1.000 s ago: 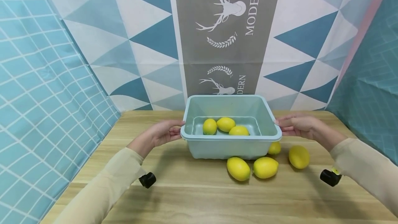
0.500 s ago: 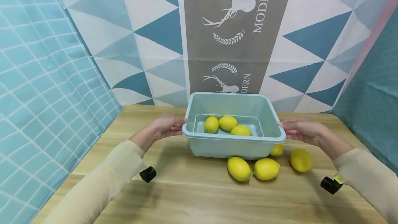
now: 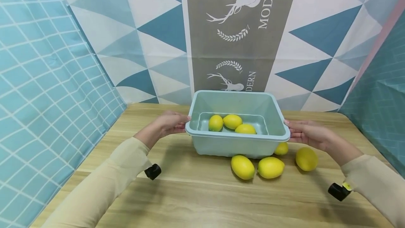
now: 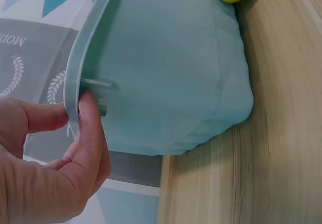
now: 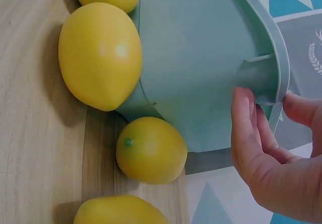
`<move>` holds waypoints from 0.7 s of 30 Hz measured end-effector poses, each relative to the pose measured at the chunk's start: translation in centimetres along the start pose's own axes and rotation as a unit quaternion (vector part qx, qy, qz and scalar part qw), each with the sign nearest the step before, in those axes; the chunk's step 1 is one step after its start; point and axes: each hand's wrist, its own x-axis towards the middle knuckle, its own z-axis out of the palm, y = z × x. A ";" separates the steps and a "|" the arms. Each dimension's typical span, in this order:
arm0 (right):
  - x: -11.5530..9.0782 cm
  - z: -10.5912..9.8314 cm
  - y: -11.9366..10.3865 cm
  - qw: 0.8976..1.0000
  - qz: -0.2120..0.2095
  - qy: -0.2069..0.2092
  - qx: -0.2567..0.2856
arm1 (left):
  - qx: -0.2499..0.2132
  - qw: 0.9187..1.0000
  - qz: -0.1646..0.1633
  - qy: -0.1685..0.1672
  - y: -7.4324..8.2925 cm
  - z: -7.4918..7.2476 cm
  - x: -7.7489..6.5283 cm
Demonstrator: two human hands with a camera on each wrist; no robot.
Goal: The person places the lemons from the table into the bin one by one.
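Note:
A pale blue-green plastic bin [image 3: 237, 145] stands at the back of the table with three lemons inside, among them one lemon [image 3: 216, 123] on the left. My left hand [image 3: 171, 122] pinches its left rim, the thumb over the edge and the fingers curled beneath, as the left wrist view shows. At the right rim, my right hand [image 3: 311, 133] holds the edge between thumb and fingers. Several more lemons lie outside: one lemon [image 3: 242, 167] and another lemon [image 3: 271, 167] in front, a lemon [image 3: 281, 148] by the right corner, a lemon [image 3: 306, 158] beneath the right hand.
The wooden table [image 3: 196, 196] ends at a patterned backdrop [image 3: 167, 45] close behind the bin. A blue checked cloth [image 3: 34, 90] hangs along the left, and a teal cloth [image 3: 383, 90] along the right.
The head view has shifted slightly. Both hands stay at the bin's rims, and the bin and lemons keep their places relative to each other.

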 end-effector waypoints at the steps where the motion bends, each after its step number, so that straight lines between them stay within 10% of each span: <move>1: 0.0 0.0 0.0 1.000 0.002 0.001 0.001 | -0.003 1.000 -0.002 -0.003 0.0 -0.1 0.1; 11: -0.3 0.7 0.6 0.994 0.000 0.050 -0.100 | 0.004 1.000 -0.007 0.010 0.0 0.0 0.2; 21: -2.9 1.8 2.2 0.960 -0.053 0.103 -0.257 | 0.009 1.000 -0.008 0.017 -0.1 0.2 0.1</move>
